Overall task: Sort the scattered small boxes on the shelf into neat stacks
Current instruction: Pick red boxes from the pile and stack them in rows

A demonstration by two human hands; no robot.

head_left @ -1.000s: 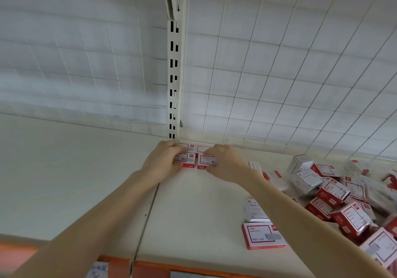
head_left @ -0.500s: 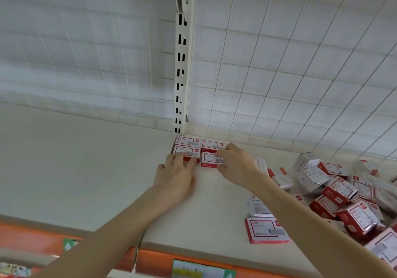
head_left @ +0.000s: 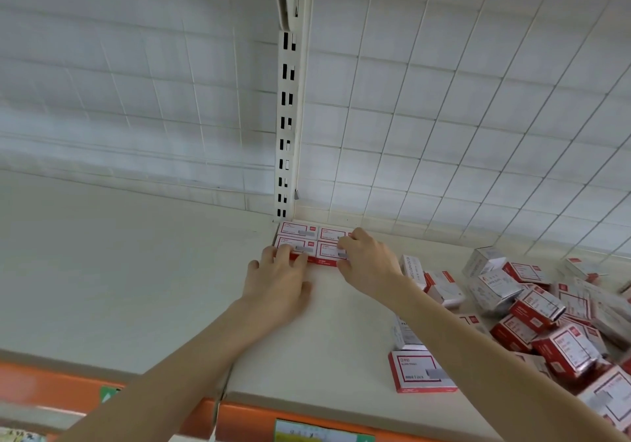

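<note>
Pressing flat against the shelf [head_left: 136,271], my left hand [head_left: 278,283] lies palm down with its fingers [head_left: 283,253] spread loosely, their tips resting on the front-left box of the block of four boxes [head_left: 309,242]; it grips nothing. That block sits tight in the back corner, right at the foot of the slotted upright post [head_left: 286,127], two boxes behind and two in front, tops level and edges touching. My right hand [head_left: 370,264] comes in from the side away from the post, fingers curled over the front-right box, thumb at its front edge; I cannot tell whether it pinches the box or only pushes it. Further from the post, along the wire grid back panel [head_left: 444,117], lies the loose pile of boxes [head_left: 546,312], tumbled at all angles. One single box [head_left: 421,370] lies flat near the shelf's orange front edge [head_left: 239,417], apart from the pile.
</note>
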